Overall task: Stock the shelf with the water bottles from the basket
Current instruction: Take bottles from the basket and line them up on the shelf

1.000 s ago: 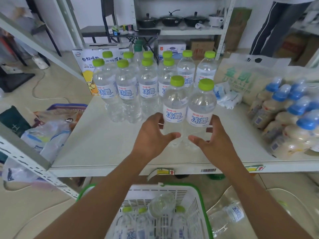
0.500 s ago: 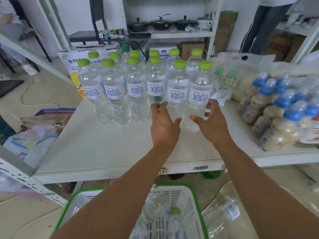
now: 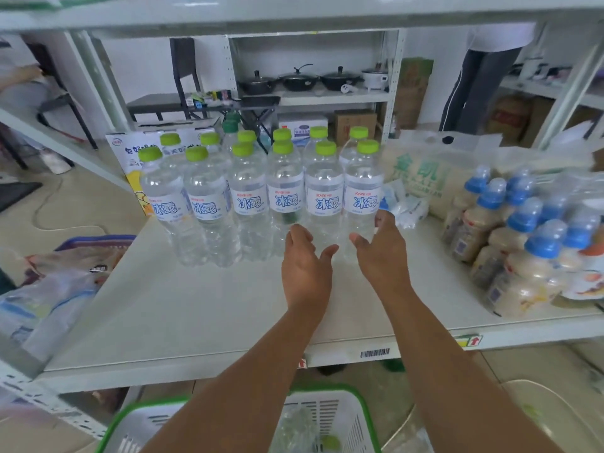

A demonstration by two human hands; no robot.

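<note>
Reaching over the front edge of the shelf (image 3: 196, 308), both bare hands sit at the foot of the front row of water bottles (image 3: 248, 204). The left hand (image 3: 305, 266) is loosely cupped with its thumb splayed to the right, just in front of the fifth bottle (image 3: 323, 204); whether its fingertips touch that bottle or its neighbour is hard to tell. The right hand (image 3: 380, 253) curls around the lower part of the end bottle (image 3: 362, 201), thumb in front and fingers spread behind the clear plastic.

Six green-capped bottles stand upright side by side in that row, labels forward, with a second row close behind them toward the back edge. Behind the left end stands a printed carton (image 3: 130, 158). To the right of the end bottle lie small white packets (image 3: 405, 207) and a large pale sack (image 3: 421, 181), and blue-capped drink bottles (image 3: 523, 243) crowd the right edge, well apart from the hands. Below the front edge, between the forearms, the green-rimmed white basket (image 3: 330, 416) holds more bottles, blurred.
</note>
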